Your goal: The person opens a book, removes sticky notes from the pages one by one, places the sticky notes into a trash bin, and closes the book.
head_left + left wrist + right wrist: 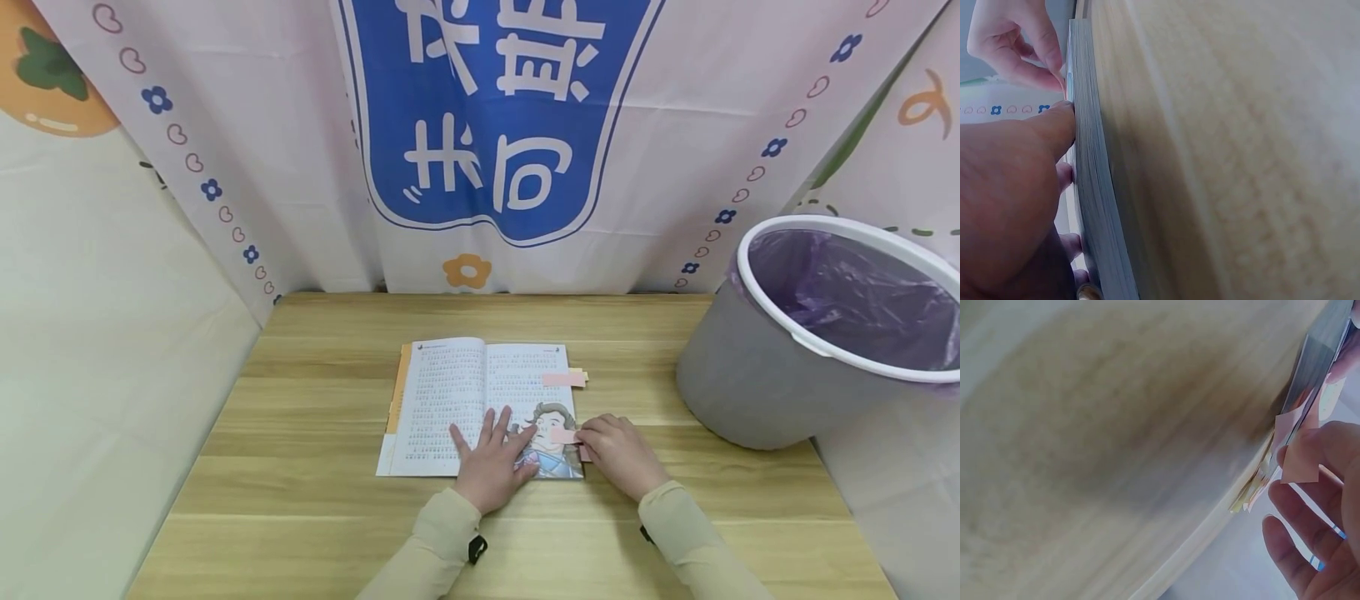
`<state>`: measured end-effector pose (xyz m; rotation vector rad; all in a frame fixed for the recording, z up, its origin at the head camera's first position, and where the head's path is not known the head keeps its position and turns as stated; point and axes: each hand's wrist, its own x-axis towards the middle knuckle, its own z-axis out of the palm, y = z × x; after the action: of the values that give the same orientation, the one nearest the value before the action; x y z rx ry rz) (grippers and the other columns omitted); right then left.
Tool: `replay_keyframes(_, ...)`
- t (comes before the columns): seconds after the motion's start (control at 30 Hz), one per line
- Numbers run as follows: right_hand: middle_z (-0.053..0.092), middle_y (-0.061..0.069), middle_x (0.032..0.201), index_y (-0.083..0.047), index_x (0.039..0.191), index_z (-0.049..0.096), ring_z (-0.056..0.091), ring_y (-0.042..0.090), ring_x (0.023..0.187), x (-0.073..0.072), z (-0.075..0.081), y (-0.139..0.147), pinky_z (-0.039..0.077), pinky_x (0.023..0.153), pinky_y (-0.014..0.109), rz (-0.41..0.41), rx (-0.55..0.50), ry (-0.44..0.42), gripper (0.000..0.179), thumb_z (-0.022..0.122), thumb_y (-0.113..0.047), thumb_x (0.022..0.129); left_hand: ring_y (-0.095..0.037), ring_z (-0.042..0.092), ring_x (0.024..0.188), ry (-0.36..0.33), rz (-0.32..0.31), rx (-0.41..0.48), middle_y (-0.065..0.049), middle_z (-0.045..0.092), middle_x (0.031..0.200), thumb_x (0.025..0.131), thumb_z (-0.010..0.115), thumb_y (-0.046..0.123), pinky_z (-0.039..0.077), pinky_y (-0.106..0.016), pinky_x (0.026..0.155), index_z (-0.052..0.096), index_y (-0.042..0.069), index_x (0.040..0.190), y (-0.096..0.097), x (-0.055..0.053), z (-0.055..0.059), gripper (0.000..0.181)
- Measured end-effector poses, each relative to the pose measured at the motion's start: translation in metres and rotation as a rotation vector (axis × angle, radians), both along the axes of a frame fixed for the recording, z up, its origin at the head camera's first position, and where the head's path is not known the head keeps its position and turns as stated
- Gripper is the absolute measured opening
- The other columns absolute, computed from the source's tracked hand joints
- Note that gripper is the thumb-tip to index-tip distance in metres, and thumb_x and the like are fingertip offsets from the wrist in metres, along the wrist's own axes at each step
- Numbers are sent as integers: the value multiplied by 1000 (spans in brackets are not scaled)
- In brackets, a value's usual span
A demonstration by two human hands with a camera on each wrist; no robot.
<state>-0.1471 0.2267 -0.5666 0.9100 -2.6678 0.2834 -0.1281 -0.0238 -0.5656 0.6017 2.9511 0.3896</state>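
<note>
An open book (450, 400) with printed text lies on the wooden table. On its right page is a picture of a curly-haired figure. My left hand (491, 471) rests flat on the book's lower middle, fingers spread. With thumb and fingers, my right hand (618, 454) pinches a pink sticky note (562, 436) at the right page's edge. The same pink sticky note (1302, 462) shows beneath my thumb in the right wrist view. Another pink sticky note (558, 379) sticks out higher on that page, over yellowish tabs. One more pink tab (585, 454) pokes out below my right fingers.
A grey bin (742, 375) with a white rim and a purple liner stands at the table's right side. Behind the wooden table (315, 500) hangs a printed curtain (300, 150) with a blue panel.
</note>
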Motion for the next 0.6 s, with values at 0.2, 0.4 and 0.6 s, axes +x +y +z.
replay_keyframes(0.2,72,1,98,-12,97,78,64,22,94,-1,3,-1,51,75,38,-3,-26,-9,18,83,-9,79,-38,13,148,-4,2,-3,-11,20,163,96,48,60,1,-84,99,41,35,151,0,0,-1,61)
replay_keyframes(0.4,73,1,96,-12,95,78,65,22,93,-2,4,-2,52,77,39,-25,-40,-21,14,82,-11,81,-38,13,149,0,3,4,-11,20,163,97,48,59,0,-84,99,41,35,151,0,0,-2,61)
replay_keyframes(0.6,73,0,94,-12,97,78,65,21,91,-3,3,-1,52,80,41,-46,-38,-31,16,81,-13,82,-38,13,149,-2,5,3,-11,19,163,96,48,60,0,-83,99,41,35,152,0,0,-2,61)
